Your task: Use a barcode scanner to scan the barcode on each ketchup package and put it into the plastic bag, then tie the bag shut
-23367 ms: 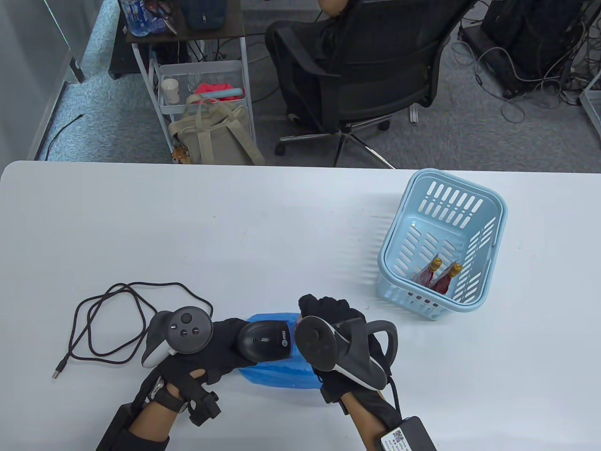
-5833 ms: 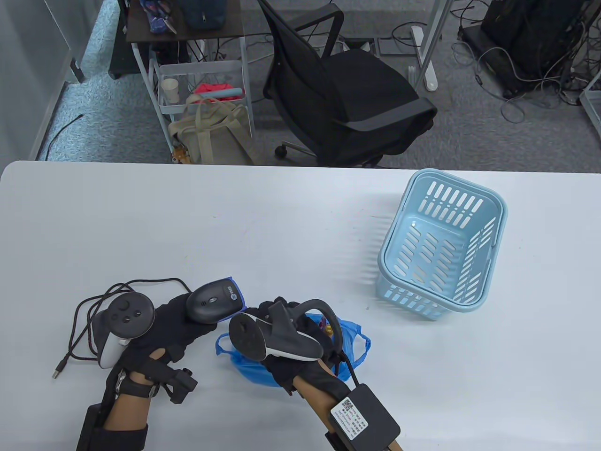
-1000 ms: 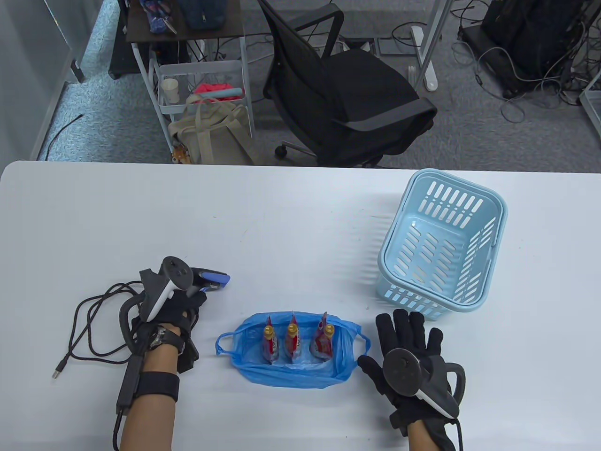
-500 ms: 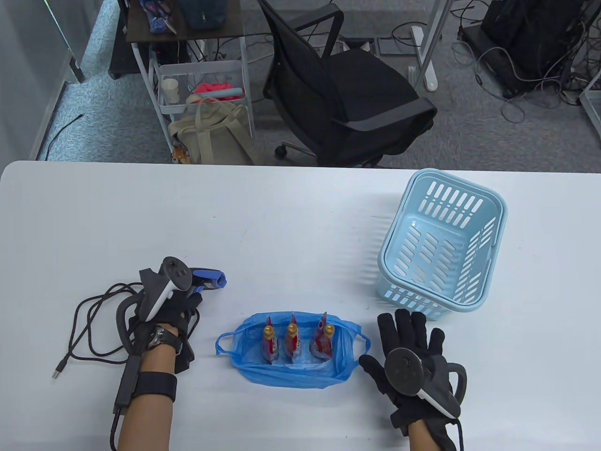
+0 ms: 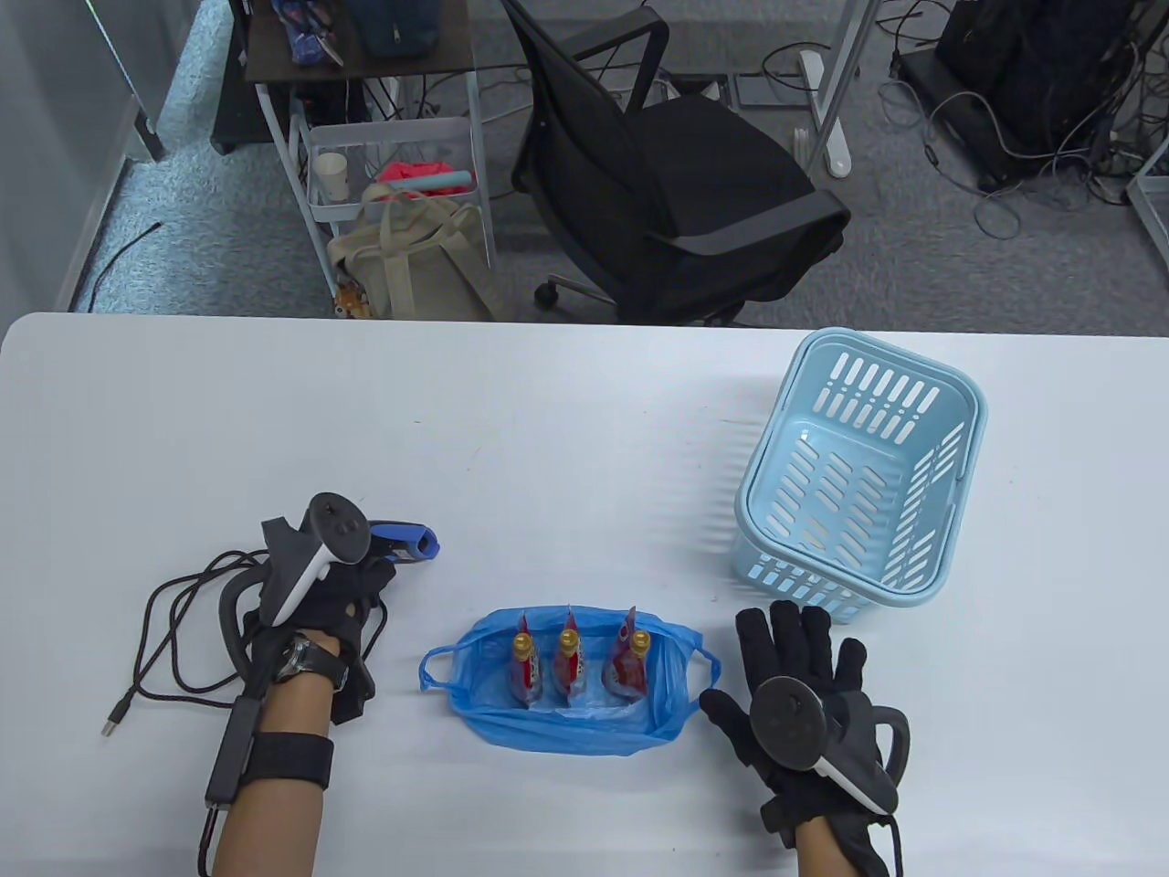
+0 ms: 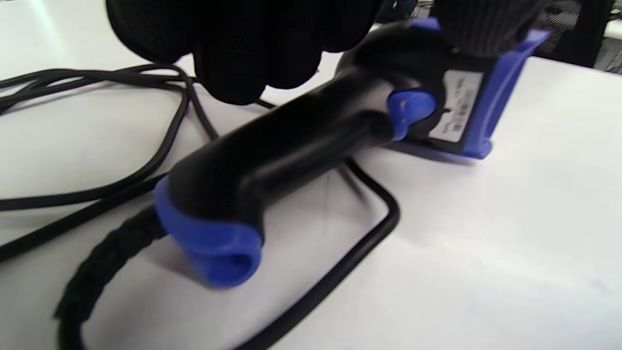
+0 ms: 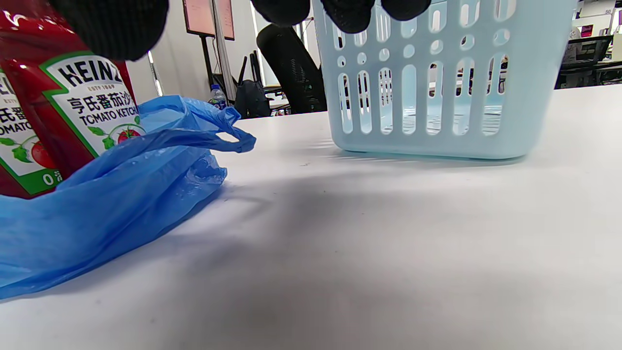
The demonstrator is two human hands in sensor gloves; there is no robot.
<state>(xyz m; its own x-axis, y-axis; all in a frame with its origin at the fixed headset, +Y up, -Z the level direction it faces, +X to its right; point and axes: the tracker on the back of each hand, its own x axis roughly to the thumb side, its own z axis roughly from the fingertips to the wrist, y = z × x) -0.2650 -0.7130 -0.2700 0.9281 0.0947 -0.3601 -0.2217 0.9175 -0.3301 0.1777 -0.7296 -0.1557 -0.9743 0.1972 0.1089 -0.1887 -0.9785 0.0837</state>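
Ketchup packages [image 5: 571, 660]: three upright inside the open plastic bag [image 5: 566, 731], mid-worktop.
Scanner [image 5: 402, 542]: just lowered onto the worktop, left hand [image 5: 338, 594] curled over it.
Right hand [image 5: 804, 676]: flat, empty.
Basket [image 5: 963, 429]: emptied.
Meaning: scanning finished; tying remains.

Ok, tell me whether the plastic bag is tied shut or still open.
Still open. The plastic bag gapes upward with three ketchup packages standing inside, and both handle loops lie loose at its sides, unknotted.
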